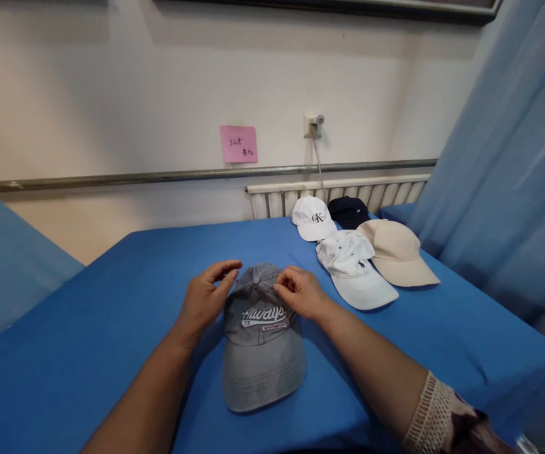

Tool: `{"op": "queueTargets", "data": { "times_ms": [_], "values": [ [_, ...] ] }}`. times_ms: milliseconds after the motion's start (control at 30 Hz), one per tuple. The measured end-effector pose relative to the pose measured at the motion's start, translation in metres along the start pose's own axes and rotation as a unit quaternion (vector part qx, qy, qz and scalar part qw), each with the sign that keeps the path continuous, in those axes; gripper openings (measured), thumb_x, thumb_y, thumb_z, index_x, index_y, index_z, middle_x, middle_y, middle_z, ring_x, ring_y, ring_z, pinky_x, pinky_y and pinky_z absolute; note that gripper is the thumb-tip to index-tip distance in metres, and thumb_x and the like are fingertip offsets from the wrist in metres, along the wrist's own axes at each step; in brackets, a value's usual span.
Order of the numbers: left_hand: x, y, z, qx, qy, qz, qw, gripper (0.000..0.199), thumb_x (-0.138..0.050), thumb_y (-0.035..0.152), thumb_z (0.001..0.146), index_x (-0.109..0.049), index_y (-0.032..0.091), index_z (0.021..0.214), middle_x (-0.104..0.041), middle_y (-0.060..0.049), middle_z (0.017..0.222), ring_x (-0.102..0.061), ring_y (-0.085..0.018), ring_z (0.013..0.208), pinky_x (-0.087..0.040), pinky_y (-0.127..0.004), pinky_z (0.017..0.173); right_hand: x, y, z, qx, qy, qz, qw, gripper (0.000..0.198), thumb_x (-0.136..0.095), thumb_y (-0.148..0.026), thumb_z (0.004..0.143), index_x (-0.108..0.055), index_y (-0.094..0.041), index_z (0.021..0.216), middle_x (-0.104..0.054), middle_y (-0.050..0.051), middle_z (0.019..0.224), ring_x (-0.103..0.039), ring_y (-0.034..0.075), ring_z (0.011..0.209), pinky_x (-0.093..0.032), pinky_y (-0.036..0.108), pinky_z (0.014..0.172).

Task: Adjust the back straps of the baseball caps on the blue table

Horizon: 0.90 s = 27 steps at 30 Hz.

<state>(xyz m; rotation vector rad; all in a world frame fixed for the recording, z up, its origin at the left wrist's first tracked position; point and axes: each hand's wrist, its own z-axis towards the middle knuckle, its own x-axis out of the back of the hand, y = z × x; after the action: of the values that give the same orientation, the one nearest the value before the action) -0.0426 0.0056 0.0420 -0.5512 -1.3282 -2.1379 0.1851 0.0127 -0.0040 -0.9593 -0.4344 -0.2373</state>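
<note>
A grey baseball cap (263,366) with white "Always" lettering lies on the blue-covered table, its brim toward me. Beside the crown's left side is my left hand (206,295), thumb and fingers apart, with nothing held. My right hand (303,291) is at the crown's upper right, its thumb and bent fingers pinching the grey fabric. The far side of the crown is hidden from view.
To the right lie a white cap (310,219), a navy cap (349,212), a pale cap with a horse logo (355,271) and a beige cap (397,252). Behind the blue table (125,302) run a radiator (276,203) and a metal rail (159,176). A blue curtain (499,170) hangs at right.
</note>
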Motion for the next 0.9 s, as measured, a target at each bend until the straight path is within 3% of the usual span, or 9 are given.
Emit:
{"op": "queueTargets", "data": {
  "times_ms": [100,200,267,367,500,567,733,833,900],
  "values": [
    [0.012,-0.009,0.004,0.042,-0.007,0.010,0.999,0.031,-0.064,0.044,0.080,-0.075,0.022,0.098,-0.076,-0.007,0.098,-0.069,-0.024,0.091,-0.052,-0.034,0.084,0.000,0.003,-0.001,-0.024,0.007,0.014,1.000,0.012,-0.064,-0.029,0.085,-0.061,-0.020,0.078,-0.060,-0.002,0.072,-0.051,0.012,0.061,-0.038,0.024,0.059],
    [0.014,-0.015,0.006,0.059,-0.109,0.004,0.992,0.026,-0.070,0.043,0.072,-0.076,0.022,0.087,-0.076,-0.004,0.082,-0.068,-0.022,0.076,-0.051,-0.029,0.069,0.003,0.000,-0.002,-0.001,-0.005,-0.022,1.000,0.021,-0.073,-0.037,0.079,-0.064,-0.020,0.087,-0.061,0.000,0.082,-0.053,0.013,0.067,-0.040,0.026,0.063],
    [0.010,-0.014,0.004,0.054,-0.165,-0.006,0.985,0.022,-0.071,0.042,0.071,-0.076,0.022,0.079,-0.072,-0.002,0.072,-0.064,-0.019,0.067,-0.047,-0.026,0.060,0.003,-0.002,-0.003,0.029,-0.022,-0.059,0.998,0.016,-0.073,-0.032,0.079,-0.065,-0.021,0.086,-0.061,0.001,0.084,-0.054,0.014,0.073,-0.040,0.026,0.066],
    [0.006,-0.007,0.001,0.046,-0.151,-0.022,0.987,0.017,-0.070,0.038,0.071,-0.071,0.021,0.069,-0.065,0.001,0.062,-0.057,-0.015,0.059,-0.042,-0.023,0.055,0.000,-0.002,-0.002,0.046,-0.010,-0.068,0.997,0.004,-0.064,-0.021,0.082,-0.064,-0.021,0.078,-0.059,0.001,0.079,-0.054,0.015,0.074,-0.039,0.027,0.067],
    [0.011,0.002,0.000,0.089,-0.066,-0.110,0.988,0.023,-0.070,0.042,0.073,-0.068,0.019,0.075,-0.064,0.001,0.067,-0.055,-0.014,0.061,-0.045,-0.025,0.059,-0.011,0.007,0.002,-0.027,0.081,0.091,0.992,0.009,-0.060,-0.026,0.082,-0.062,-0.020,0.076,-0.060,0.000,0.074,-0.053,0.014,0.066,-0.040,0.026,0.063],
    [0.012,0.000,0.001,0.108,-0.085,-0.147,0.979,0.026,-0.068,0.044,0.075,-0.070,0.019,0.083,-0.066,0.000,0.070,-0.057,-0.015,0.062,-0.047,-0.026,0.060,-0.017,0.013,0.003,-0.080,0.089,0.192,0.974,0.014,-0.061,-0.034,0.080,-0.061,-0.021,0.076,-0.059,-0.002,0.069,-0.052,0.013,0.063,-0.040,0.025,0.061],
    [-0.006,-0.014,0.001,0.098,-0.195,-0.110,0.970,0.028,-0.076,0.039,0.066,-0.076,0.020,0.087,-0.074,-0.005,0.090,-0.065,-0.023,0.080,-0.050,-0.032,0.073,-0.027,0.020,0.003,-0.158,0.059,0.336,0.927,0.022,-0.070,-0.041,0.070,-0.060,-0.021,0.073,-0.057,-0.004,0.065,-0.050,0.013,0.061,-0.040,0.025,0.060],
    [-0.019,-0.020,-0.002,0.137,-0.245,-0.197,0.939,0.035,-0.071,0.046,0.075,-0.076,0.018,0.095,-0.075,-0.008,0.095,-0.067,-0.023,0.084,-0.051,-0.033,0.077,-0.029,0.019,0.000,-0.192,0.044,0.408,0.892,0.026,-0.072,-0.042,0.069,-0.058,-0.020,0.074,-0.057,-0.005,0.066,-0.050,0.012,0.060,-0.039,0.025,0.060],
    [-0.025,-0.022,-0.004,0.181,-0.233,-0.259,0.920,0.041,-0.067,0.050,0.079,-0.075,0.016,0.100,-0.075,-0.010,0.096,-0.067,-0.022,0.082,-0.051,-0.033,0.076,-0.030,0.018,-0.001,-0.202,0.041,0.433,0.877,0.027,-0.073,-0.042,0.069,-0.058,-0.020,0.074,-0.057,-0.005,0.066,-0.050,0.012,0.060,-0.039,0.024,0.061]
  ]
}}
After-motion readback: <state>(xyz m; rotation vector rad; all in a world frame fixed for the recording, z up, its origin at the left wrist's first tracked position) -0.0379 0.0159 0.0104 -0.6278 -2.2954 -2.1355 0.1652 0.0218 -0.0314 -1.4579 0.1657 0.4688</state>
